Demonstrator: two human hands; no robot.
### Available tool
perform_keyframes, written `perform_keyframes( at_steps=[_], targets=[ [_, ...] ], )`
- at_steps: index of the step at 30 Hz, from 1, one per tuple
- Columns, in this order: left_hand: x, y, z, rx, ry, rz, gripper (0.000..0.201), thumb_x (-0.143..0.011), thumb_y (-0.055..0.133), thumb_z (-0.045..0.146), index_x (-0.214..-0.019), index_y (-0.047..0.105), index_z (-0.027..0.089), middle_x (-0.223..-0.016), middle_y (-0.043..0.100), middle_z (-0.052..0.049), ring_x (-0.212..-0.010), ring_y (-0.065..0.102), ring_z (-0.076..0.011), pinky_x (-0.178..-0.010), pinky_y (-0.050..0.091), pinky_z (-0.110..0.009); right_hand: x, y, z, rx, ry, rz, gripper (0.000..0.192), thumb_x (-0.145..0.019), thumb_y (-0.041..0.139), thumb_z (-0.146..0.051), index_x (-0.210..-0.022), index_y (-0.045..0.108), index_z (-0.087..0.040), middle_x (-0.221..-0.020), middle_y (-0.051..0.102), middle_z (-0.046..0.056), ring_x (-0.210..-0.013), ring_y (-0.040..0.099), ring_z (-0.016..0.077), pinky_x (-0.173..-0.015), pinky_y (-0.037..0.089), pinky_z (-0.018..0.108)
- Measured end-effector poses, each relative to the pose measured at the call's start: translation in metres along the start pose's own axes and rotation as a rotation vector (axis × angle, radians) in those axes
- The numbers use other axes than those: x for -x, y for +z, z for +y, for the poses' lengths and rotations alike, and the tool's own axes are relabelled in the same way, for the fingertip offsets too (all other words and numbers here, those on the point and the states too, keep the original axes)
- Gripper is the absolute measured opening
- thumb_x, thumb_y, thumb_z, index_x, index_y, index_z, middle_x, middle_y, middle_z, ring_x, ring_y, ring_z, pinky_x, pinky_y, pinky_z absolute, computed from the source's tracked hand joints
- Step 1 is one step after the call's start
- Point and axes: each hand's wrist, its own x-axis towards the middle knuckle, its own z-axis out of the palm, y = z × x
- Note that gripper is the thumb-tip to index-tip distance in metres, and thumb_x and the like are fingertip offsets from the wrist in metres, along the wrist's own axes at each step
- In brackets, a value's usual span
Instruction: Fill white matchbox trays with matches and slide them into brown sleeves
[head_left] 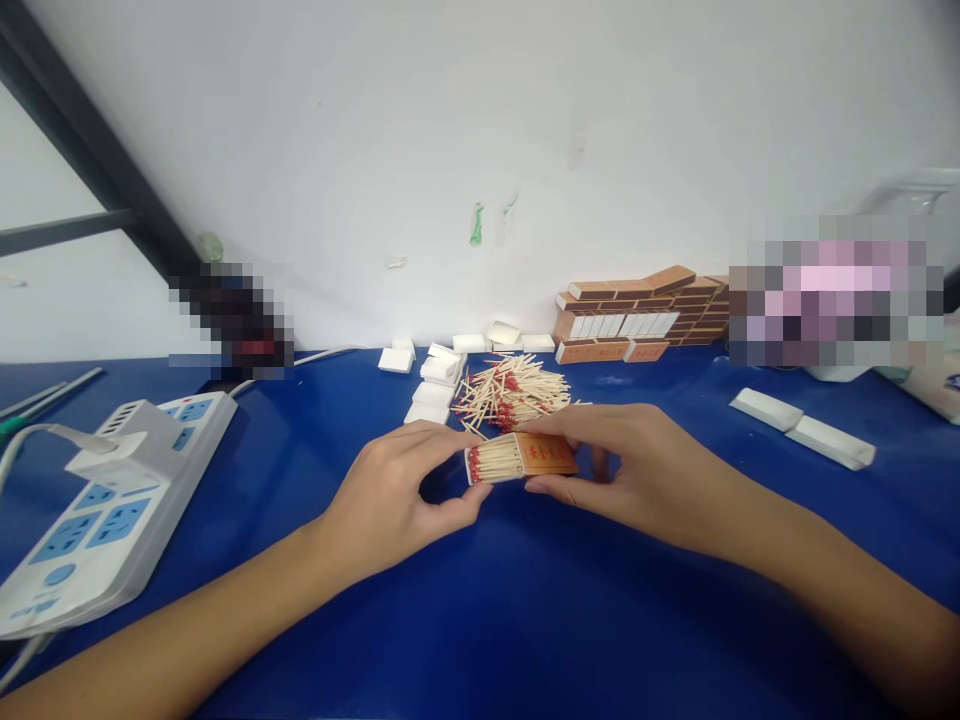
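Observation:
Both hands hold one matchbox (521, 457) just above the blue table (480, 610). Its inner tray, full of red-tipped matches, sticks out to the left of the orange sleeve. My left hand (397, 495) pinches the tray end between thumb and fingers. My right hand (637, 465) grips the sleeve end. Right behind them lies a loose pile of matches (514, 390).
Several empty white trays (435, 385) lie behind the pile. Stacked orange matchboxes (637, 315) stand against the white wall. A white power strip (112, 500) with a plugged adapter sits at the left. Two white blocks (802, 428) lie at the right.

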Motion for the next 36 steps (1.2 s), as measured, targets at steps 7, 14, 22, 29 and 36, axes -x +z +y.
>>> perform_keyframes(
  at_steps=[7,14,22,29,36],
  targets=[
    [-0.002,-0.002,0.000,0.167,-0.072,-0.066,0.044,-0.094,0.076,0.025,-0.137,0.070,0.021,-0.101,0.071,-0.004,-0.088,0.068,-0.0165,-0.080,0.057,-0.030,0.000,0.001,0.000,-0.021,-0.025,0.014,0.040,-0.095,0.075,-0.038,-0.132,0.073,-0.022,-0.105,0.082,0.006,-0.076,0.073,0.0189,-0.067,0.058,0.031],
    [-0.002,-0.002,-0.001,0.192,-0.097,-0.109,0.038,-0.092,0.079,0.027,-0.130,0.075,0.021,-0.093,0.069,-0.002,-0.082,0.066,-0.0156,-0.076,0.055,-0.029,0.000,0.001,-0.001,-0.046,-0.007,-0.009,0.035,-0.094,0.076,-0.036,-0.126,0.075,-0.023,-0.107,0.082,0.005,-0.081,0.074,0.0197,-0.073,0.060,0.032],
    [0.003,0.003,-0.007,0.296,-0.105,-0.104,0.072,-0.081,0.089,0.043,-0.146,0.064,0.023,-0.102,0.082,-0.002,-0.088,0.076,-0.0198,-0.087,0.060,-0.031,0.001,0.008,-0.015,-0.279,0.048,-0.046,0.048,-0.093,0.076,-0.027,-0.141,0.068,-0.026,-0.124,0.079,0.005,-0.094,0.078,0.0193,-0.085,0.065,0.032],
    [0.008,0.005,-0.003,0.516,-0.227,-0.208,0.079,-0.068,0.098,0.039,-0.139,0.068,0.022,-0.078,0.082,0.002,-0.076,0.076,-0.0193,-0.078,0.060,-0.027,0.011,0.033,-0.033,-0.274,-0.221,-0.093,0.056,-0.103,0.056,-0.010,-0.156,0.051,-0.026,-0.136,0.073,0.008,-0.124,0.070,0.0200,-0.106,0.059,0.035],
    [0.004,-0.001,0.015,0.572,-0.315,-0.180,0.066,-0.079,0.089,0.053,-0.135,0.071,0.023,-0.092,0.081,-0.004,-0.079,0.074,-0.0208,-0.075,0.062,-0.032,0.008,0.032,-0.030,-0.187,-0.286,0.070,0.052,-0.105,0.054,-0.013,-0.156,0.050,-0.024,-0.123,0.076,0.011,-0.110,0.073,0.0222,-0.094,0.065,0.038]
  ],
)
